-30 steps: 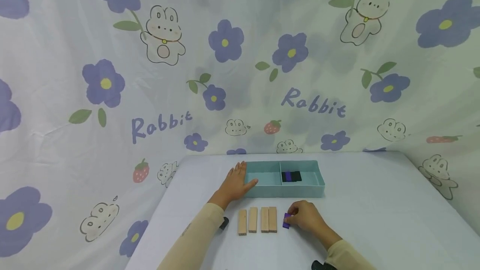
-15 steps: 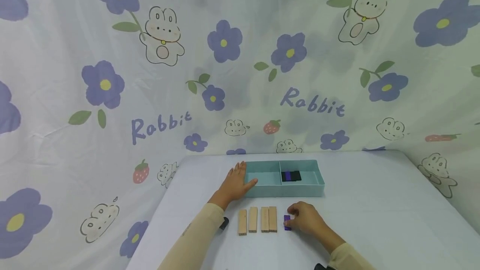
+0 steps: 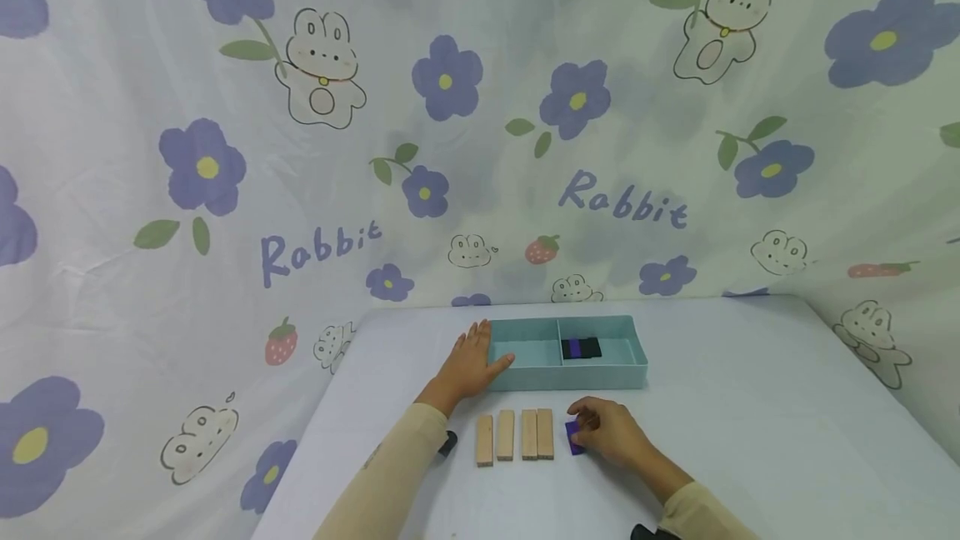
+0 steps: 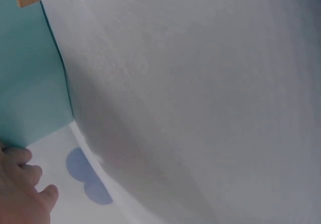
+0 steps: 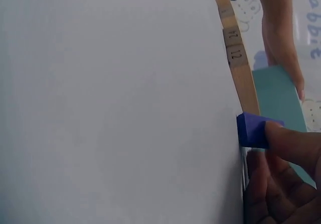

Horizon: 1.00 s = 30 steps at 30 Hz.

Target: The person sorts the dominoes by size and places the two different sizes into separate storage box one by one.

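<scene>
Now, wht table (image 3: 750, 407), teal tray (image 3: 566, 379) on it. L hand (image 3: 468, 367) rests on tray's L end, fingers straight, thumb spread apart; R hand (image 3: 606, 430) has fingers curled. Four wood blocks (image 3: 529, 434) lie nr side of tray. Blk/purple pcs (image 3: 591, 347) sit in R compartment. Smallest: purple block (image 5: 252, 131), clamped btwn R thumb & fingers, just R of wood row.

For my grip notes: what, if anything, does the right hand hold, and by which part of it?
The right hand appears to hold the purple block by its right side, thumb on it; what the fingers touch is unclear.
</scene>
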Each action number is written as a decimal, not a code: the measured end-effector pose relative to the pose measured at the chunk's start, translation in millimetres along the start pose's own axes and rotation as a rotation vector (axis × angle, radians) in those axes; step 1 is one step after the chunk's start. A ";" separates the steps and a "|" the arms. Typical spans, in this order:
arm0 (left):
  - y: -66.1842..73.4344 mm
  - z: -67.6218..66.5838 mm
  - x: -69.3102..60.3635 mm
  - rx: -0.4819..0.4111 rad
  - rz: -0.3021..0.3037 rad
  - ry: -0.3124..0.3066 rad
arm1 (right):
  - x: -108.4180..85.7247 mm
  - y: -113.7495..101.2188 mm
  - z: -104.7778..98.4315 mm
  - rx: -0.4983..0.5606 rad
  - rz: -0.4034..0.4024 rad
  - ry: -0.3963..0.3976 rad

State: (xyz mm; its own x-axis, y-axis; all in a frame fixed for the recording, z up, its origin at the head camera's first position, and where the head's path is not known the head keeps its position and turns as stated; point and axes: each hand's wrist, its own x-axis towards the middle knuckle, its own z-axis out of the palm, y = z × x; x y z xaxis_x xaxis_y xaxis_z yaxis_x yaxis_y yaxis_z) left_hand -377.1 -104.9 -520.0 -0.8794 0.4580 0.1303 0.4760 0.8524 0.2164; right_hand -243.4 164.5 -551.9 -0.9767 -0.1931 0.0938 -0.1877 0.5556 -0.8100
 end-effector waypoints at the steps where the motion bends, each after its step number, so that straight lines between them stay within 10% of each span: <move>1: 0.0 -0.2 0.1 0.004 -0.002 -0.003 | 0.5 0.2 -1.4 0.028 0.007 0.002; 11: -0.6 -0.4 0.3 0.003 -0.009 -0.017 | 23.7 4.9 -34.7 0.346 0.203 0.055; 30: -3.6 -1.2 3.1 -0.006 -0.009 -0.018 | 81.9 -21.7 -111.9 0.424 0.141 0.074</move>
State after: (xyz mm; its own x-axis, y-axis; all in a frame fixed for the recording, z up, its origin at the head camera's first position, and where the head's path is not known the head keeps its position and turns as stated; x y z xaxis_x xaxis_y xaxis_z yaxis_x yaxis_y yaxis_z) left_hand -381.5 -106.8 -519.2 -0.8838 0.4546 0.1104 0.4678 0.8553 0.2229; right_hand -331.0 227.2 -461.9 -0.9974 -0.0718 -0.0059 -0.0078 0.1886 -0.9820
